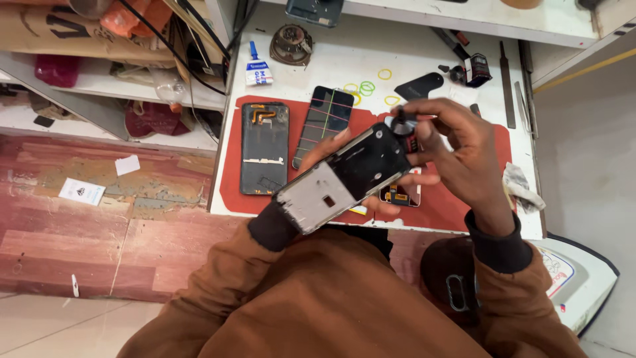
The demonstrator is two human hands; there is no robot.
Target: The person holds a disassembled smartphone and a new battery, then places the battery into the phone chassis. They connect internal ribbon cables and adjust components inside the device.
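My left hand (344, 149) grips the opened phone frame (344, 178) from under, tilted above the red mat (232, 179) on the table (411, 63). My right hand (457, 149) pinches a small black round part (403, 123) at the frame's top corner. Two more phone panels (265, 147) lie on the mat.

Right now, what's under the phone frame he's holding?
Under the phone frame: left hand fingers supporting it, the red mat, and a small phone part partly visible. The rest of that part and the mat there are covered.
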